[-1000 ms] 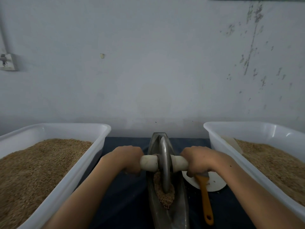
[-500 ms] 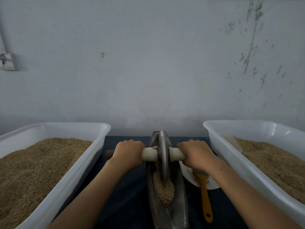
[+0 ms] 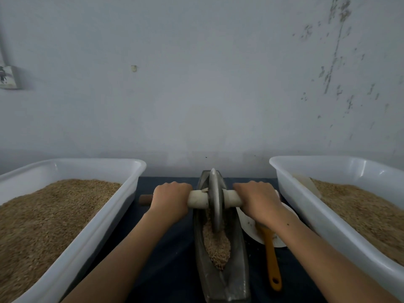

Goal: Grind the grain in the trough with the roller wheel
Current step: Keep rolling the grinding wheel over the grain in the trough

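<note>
Left hand (image 3: pixel 171 199) and right hand (image 3: pixel 258 200) each grip the axle handle (image 3: pixel 196 199) at 9 and 3 o'clock of the roller wheel (image 3: pixel 215 200); wheel upright in the trough (image 3: pixel 237 278). Grain (image 3: pixel 217 248) lies at the wheel's 6 o'clock.

One head-worn view, facing forward and slightly down toward a wall.

The wide-angle camera looks from above and behind both forearms, near enough that they run off the bottom edge; the left hand (image 3: pixel 171 199) and right hand (image 3: pixel 258 199) sit at centre, low in frame. The pale wall (image 3: pixel 196 84) fills the upper half. The left tub (image 3: pixel 72 248) and right tub (image 3: pixel 328 219) are cut by the side edges. There is no second view.
</note>
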Available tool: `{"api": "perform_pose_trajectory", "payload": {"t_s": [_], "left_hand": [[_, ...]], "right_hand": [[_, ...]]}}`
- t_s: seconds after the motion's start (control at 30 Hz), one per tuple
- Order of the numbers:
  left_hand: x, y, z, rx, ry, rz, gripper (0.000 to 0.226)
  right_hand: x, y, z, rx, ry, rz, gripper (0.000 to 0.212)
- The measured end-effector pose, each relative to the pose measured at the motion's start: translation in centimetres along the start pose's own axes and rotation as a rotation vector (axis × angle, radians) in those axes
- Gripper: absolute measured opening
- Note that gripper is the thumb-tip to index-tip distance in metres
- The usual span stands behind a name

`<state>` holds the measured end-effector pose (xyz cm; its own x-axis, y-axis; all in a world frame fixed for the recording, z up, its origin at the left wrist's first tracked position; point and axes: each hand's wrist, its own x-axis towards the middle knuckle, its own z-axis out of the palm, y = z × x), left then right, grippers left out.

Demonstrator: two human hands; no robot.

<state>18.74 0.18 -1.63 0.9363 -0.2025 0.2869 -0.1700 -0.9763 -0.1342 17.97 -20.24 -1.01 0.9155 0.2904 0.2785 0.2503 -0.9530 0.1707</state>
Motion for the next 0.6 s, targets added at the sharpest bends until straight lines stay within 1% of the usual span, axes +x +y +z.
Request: {"api": "perform_pose_trajectory", "payload": {"t_s": [0.07,0.13,0.23,0.33,0.4,0.47,0.5,0.6], "left_hand": [[-0.1,0.0,0.2,-0.009,0.053,0.001,0.021],[0.0,-0.1,0.1,-0.002,0.029,0.027,0.024],[0.1,-0.5,-0.7,-0.009,-0.141,0.073,0.032],[0.0,-0.8,-1.4,-0.075,-0.363,0.071,0.039],[-0.1,-0.8,-1.5,-0.09,-0.424,0.068,0.038],[-0.1,-0.6,-1.5,-0.075,-0.408,0.061,0.038],[-0.1,-0.5,-1.5,-0.06,-0.372,0.052,0.038],[0.0,-0.1,-1.0,0.005,-0.181,0.026,0.032]], "right_hand": [[-0.1,-0.1,0.1,0.008,0.032,0.008,0.013],[-0.2,0.0,-0.1,0.008,-0.003,-0.003,0.014],[-0.3,0.4,-1.1,-0.006,-0.139,-0.051,0.021],[-0.5,0.5,-2.2,0.031,-0.354,-0.073,0.028],[-0.5,0.4,-2.5,0.057,-0.445,-0.058,0.029],[-0.4,0.5,-2.3,0.065,-0.46,-0.045,0.028],[-0.3,0.5,-2.2,0.065,-0.436,-0.042,0.026],[0.0,0.5,-1.3,0.023,-0.26,-0.042,0.021]]}}
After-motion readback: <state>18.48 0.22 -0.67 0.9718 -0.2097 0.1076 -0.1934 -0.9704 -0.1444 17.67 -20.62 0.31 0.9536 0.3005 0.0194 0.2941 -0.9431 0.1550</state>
